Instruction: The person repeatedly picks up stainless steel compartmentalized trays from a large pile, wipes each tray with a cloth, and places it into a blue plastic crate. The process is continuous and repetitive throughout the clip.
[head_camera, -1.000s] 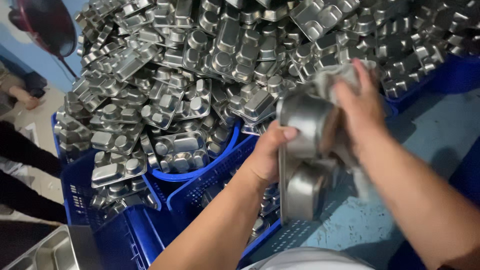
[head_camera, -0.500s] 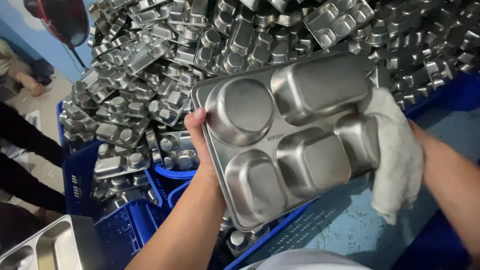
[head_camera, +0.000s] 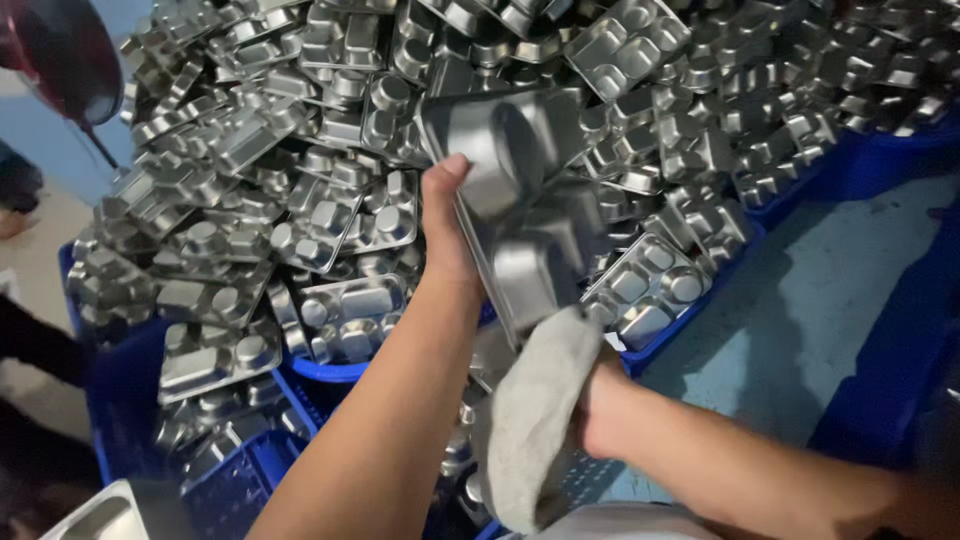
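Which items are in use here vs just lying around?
In use: steel compartment tray, gripped by left hand; grey cloth, held by right hand.

Lying about: heap of steel trays, blue crates, red fan.

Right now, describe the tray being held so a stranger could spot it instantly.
Find the huge heap of steel trays in blue crates. In front, the left hand holds one compartment tray tilted on edge; it alone is lifted, with a grey cloth at its lower end.

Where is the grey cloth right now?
In the head view, the grey cloth sits low and centre, draped over the right hand, just under the lower edge of the steel compartment tray that the left hand grips.
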